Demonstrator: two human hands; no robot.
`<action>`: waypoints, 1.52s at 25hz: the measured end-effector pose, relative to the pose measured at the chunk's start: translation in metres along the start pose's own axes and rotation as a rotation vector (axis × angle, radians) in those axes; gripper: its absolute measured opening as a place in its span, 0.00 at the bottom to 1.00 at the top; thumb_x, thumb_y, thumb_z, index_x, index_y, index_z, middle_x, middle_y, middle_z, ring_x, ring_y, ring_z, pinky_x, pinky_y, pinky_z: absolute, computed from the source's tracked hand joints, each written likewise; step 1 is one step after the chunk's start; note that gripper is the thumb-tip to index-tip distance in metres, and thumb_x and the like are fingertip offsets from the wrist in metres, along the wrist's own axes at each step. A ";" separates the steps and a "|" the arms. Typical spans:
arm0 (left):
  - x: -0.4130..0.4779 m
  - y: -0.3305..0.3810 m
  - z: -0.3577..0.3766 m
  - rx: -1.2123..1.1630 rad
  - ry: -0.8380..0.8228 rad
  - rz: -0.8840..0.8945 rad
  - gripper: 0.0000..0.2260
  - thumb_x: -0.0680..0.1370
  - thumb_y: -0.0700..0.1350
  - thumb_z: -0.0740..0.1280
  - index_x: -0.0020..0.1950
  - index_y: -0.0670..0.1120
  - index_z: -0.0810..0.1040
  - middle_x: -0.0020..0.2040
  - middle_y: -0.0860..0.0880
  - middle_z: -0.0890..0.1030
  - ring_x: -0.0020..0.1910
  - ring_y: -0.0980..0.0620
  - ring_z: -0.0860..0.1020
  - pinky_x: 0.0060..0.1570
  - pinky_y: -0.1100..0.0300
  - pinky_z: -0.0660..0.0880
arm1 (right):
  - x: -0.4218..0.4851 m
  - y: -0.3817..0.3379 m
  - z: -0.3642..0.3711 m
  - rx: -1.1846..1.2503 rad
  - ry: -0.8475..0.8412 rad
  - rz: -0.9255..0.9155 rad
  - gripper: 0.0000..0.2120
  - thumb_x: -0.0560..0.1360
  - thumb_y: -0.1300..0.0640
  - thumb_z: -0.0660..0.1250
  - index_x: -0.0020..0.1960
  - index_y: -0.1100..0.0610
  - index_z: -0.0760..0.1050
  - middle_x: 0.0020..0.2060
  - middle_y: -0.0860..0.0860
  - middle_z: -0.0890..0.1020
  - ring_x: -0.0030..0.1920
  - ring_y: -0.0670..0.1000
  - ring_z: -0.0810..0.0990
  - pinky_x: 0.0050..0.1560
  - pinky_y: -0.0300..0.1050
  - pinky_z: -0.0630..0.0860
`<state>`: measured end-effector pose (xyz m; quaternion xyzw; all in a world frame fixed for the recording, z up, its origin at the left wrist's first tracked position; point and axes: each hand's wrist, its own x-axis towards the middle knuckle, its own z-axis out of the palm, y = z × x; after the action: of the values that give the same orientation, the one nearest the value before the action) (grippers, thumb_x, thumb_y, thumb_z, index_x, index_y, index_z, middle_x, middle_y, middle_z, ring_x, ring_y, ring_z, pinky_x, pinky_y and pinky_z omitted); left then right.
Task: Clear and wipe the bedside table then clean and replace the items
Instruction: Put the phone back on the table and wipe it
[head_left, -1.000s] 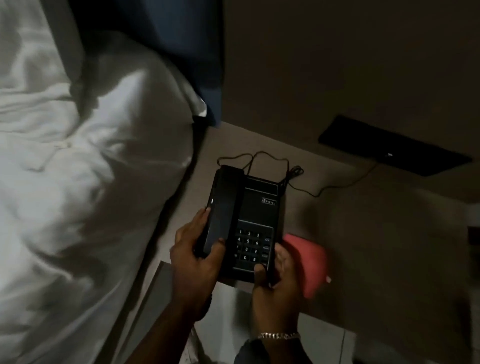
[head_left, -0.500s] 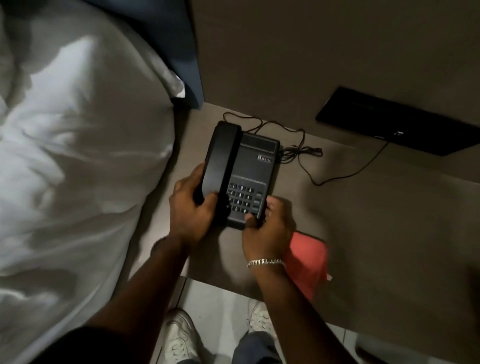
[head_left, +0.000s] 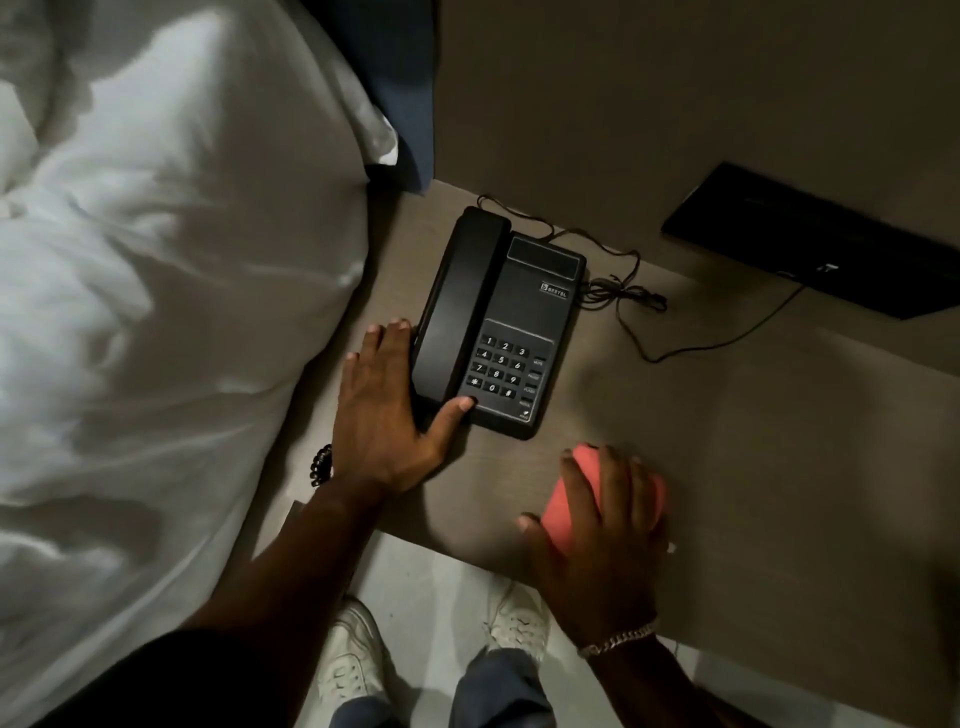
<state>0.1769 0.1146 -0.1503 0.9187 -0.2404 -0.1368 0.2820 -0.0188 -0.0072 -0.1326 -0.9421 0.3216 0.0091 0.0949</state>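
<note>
A black desk telephone (head_left: 524, 317) with its handset on the cradle sits on the brown bedside table (head_left: 769, 441), near the table's left end. My left hand (head_left: 387, 410) lies flat beside the phone's left edge, fingers spread, thumb tip touching the phone's front corner. My right hand (head_left: 605, 535) rests palm down on a pink cloth (head_left: 563, 499) lying near the table's front edge, fingers spread over it. Most of the cloth is hidden under that hand.
The phone's thin black cord (head_left: 628, 296) lies coiled behind it and runs right toward a flat black panel (head_left: 810, 249) on the wall. A bed with a white duvet (head_left: 156, 291) presses against the table's left side. My white shoes (head_left: 353, 660) stand on the pale floor below.
Both hands have let go of the phone, which now sits on the table. My left hand opened beside it and my right hand moved down onto the pink cloth.
</note>
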 end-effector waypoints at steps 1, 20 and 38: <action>0.000 -0.001 0.000 0.018 0.002 0.010 0.43 0.73 0.66 0.61 0.80 0.45 0.50 0.81 0.46 0.54 0.80 0.48 0.49 0.78 0.50 0.46 | 0.000 0.007 0.007 -0.028 -0.010 -0.036 0.27 0.72 0.41 0.63 0.67 0.52 0.72 0.70 0.59 0.71 0.70 0.64 0.67 0.69 0.65 0.62; 0.005 -0.008 0.001 0.222 -0.054 0.079 0.46 0.73 0.71 0.54 0.80 0.41 0.51 0.81 0.43 0.54 0.81 0.46 0.49 0.78 0.44 0.52 | 0.126 -0.070 -0.001 0.170 0.134 -0.162 0.33 0.77 0.37 0.55 0.76 0.53 0.57 0.75 0.57 0.63 0.76 0.59 0.58 0.75 0.60 0.58; 0.005 -0.011 -0.003 0.257 -0.073 0.091 0.48 0.72 0.74 0.50 0.79 0.40 0.54 0.79 0.41 0.60 0.80 0.43 0.54 0.76 0.41 0.56 | 0.089 -0.030 -0.005 0.278 0.070 -0.497 0.31 0.70 0.53 0.66 0.71 0.56 0.65 0.70 0.58 0.70 0.70 0.59 0.66 0.64 0.59 0.73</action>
<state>0.1866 0.1210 -0.1553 0.9297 -0.3075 -0.1252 0.1592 0.0695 -0.0381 -0.1299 -0.9697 0.0818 -0.0913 0.2113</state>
